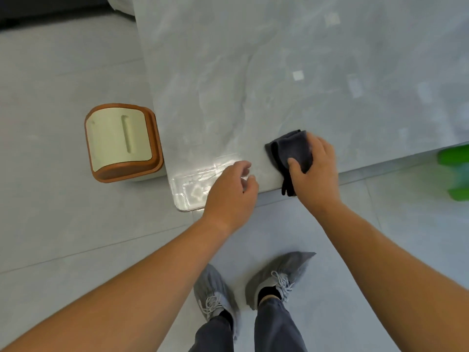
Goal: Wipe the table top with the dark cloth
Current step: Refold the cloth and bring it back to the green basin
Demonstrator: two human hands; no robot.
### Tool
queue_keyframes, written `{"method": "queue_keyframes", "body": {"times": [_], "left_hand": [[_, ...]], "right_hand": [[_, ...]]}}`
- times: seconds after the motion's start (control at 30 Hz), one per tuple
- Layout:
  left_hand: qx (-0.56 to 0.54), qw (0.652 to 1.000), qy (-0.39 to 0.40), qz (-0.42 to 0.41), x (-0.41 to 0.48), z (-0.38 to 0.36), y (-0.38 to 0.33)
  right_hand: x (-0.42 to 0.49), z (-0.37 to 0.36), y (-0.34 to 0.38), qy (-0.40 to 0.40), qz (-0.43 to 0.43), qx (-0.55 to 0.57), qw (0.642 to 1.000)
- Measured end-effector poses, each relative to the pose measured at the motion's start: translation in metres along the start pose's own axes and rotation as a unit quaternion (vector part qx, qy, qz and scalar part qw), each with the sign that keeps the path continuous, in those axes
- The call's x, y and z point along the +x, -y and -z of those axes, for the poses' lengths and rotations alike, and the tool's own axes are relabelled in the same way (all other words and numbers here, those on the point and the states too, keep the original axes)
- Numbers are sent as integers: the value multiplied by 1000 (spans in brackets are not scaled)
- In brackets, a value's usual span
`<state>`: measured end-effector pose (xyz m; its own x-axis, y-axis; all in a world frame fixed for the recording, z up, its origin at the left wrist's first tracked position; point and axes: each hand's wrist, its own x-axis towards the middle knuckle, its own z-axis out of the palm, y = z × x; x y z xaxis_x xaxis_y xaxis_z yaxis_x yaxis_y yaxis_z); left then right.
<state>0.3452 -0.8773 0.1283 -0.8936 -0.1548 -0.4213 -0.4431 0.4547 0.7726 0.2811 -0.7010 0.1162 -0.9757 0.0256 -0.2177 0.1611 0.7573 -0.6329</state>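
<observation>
The grey marble table top (253,72) fills the upper middle and right of the view. A dark grey folded cloth (289,153) lies on it near the front edge, one end hanging over the edge. My right hand (317,171) presses on the cloth, thumb and fingers gripping it. My left hand (231,191) hovers at the table's front left corner, fingers loosely curled, holding nothing.
A cream bin with a brown rim (121,142) stands on the floor against the table's left edge. A green object (455,171) shows at the right border below the table edge. My two feet (253,288) in grey shoes stand on the tiled floor.
</observation>
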Motion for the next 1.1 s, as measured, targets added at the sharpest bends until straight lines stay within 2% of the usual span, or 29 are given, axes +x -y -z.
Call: {"method": "queue_keyframes", "body": {"times": [0.17, 0.33, 0.47, 0.7, 0.83, 1.1], "left_hand": [[-43, 997, 17, 60, 22, -31, -38], [-67, 992, -14, 109, 31, -60, -61], [-78, 989, 1, 126, 26, -87, -85], [-139, 967, 139, 164, 30, -186, -178], [-141, 963, 173, 152, 39, -248, -231], [-110, 962, 239, 78, 65, -365, -339]], "right_hand": [[28, 15, -6, 37, -108, 65, 991], [26, 35, -21, 72, -131, 153, 977], [10, 77, -50, 41, -185, 289, 938], [-2, 184, -127, -2, -288, 419, 861], [0, 246, -174, -47, -328, 445, 832], [29, 348, -265, -166, -361, 447, 802]]}}
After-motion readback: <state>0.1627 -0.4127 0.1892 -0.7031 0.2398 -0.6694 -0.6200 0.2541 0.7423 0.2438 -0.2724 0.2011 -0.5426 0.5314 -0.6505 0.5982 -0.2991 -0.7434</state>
